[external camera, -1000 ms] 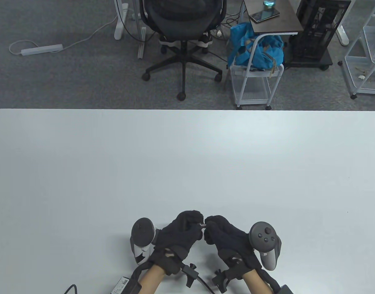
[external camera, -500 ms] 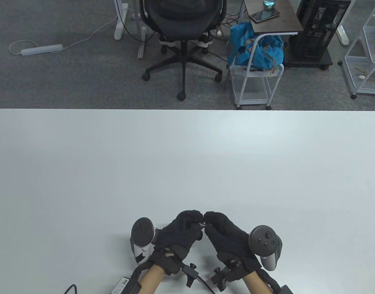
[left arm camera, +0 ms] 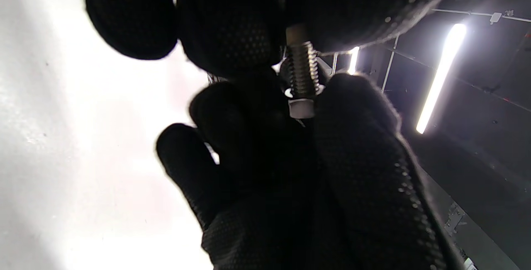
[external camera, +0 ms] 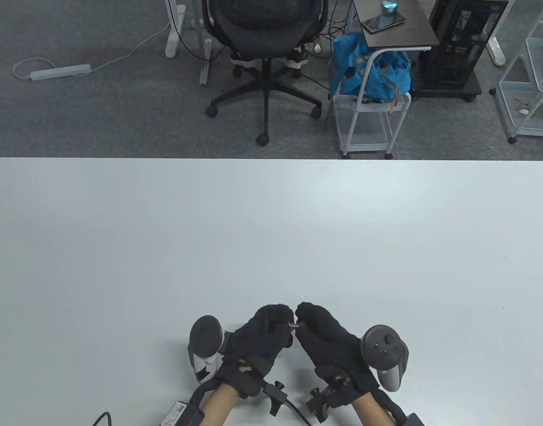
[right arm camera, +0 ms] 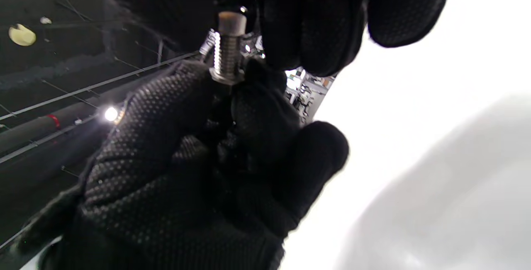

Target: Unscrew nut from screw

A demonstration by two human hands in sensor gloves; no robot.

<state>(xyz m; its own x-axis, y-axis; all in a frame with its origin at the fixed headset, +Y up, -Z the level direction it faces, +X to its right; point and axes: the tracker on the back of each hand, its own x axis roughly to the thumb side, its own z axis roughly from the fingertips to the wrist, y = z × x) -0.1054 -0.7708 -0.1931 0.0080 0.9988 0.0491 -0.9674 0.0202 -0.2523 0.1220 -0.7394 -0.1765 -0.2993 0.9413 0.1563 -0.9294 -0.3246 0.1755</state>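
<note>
A small metal screw (external camera: 293, 325) is held level between both gloved hands, just above the table's (external camera: 271, 230) near edge. My left hand (external camera: 282, 316) pinches one end and my right hand (external camera: 304, 315) pinches the other. In the left wrist view the threaded shank (left arm camera: 303, 69) runs from my left fingertips (left arm camera: 249, 33) down to the bright hex nut (left arm camera: 301, 108), which the right thumb and a finger grip. In the right wrist view the shank (right arm camera: 227, 54) shows between both hands' fingers (right arm camera: 315, 33). The screw's ends are hidden in the gloves.
The white table stretches wide ahead of and beside the hands. Beyond its far edge are an office chair (external camera: 264, 26), a white cart with a blue bag (external camera: 371, 75) and a wire rack (external camera: 531, 88). Cables (external camera: 293, 406) trail from both wrists.
My right hand has rolled at the wrist, its tracker tipping down and its fingertips shifting slightly away from me. The left hand and the screw stay where they were.
</note>
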